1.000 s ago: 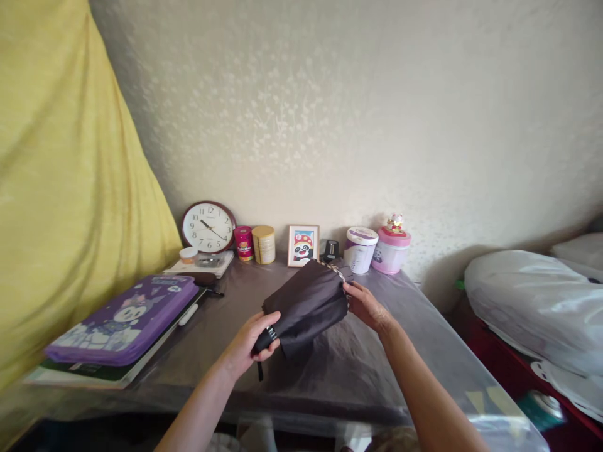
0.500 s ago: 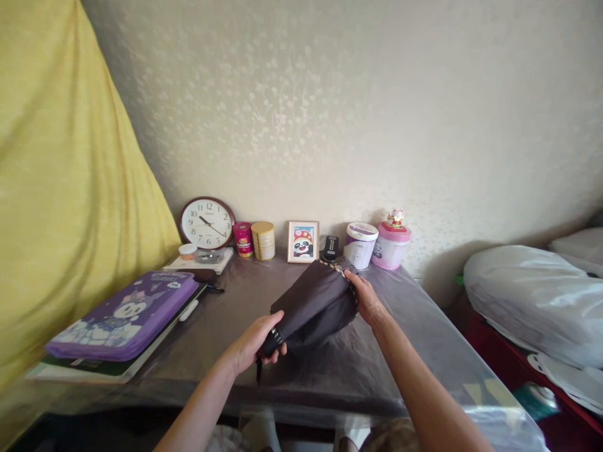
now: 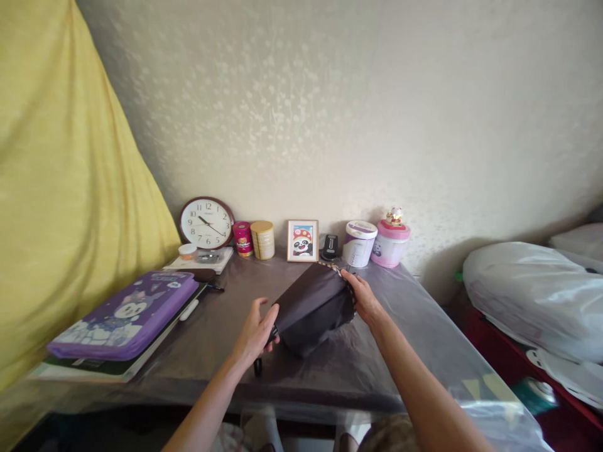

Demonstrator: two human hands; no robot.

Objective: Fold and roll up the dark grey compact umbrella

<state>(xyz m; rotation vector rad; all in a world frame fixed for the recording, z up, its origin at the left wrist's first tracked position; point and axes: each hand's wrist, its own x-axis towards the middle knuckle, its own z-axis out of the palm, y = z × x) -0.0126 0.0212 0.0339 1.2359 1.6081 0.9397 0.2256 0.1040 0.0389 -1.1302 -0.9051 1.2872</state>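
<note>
A black folding umbrella (image 3: pixel 313 307), its canopy loosely collapsed and not wrapped tight, is held slantwise just over the table. My left hand (image 3: pixel 258 329) is around its handle end at the lower left, thumb along the top and the index finger lifted off; a dark wrist strap dangles below. At the upper right end, my right hand (image 3: pixel 360 294) grips the canopy's edge, where a light patterned trim shows. The underside of the umbrella and most of the handle are hidden.
Along the wall stand a clock (image 3: pixel 207 223), a pink can (image 3: pixel 243 239), a yellow can (image 3: pixel 262 240), a panda picture frame (image 3: pixel 303 241) and two tubs (image 3: pixel 360 245). A purple case (image 3: pixel 125 314) lies on books at left. Plastic-wrapped bundles (image 3: pixel 532 301) fill the right.
My left hand has loosened around the handle, its index finger now raised and the thumb shifted slightly up. The right hand and umbrella have barely moved.
</note>
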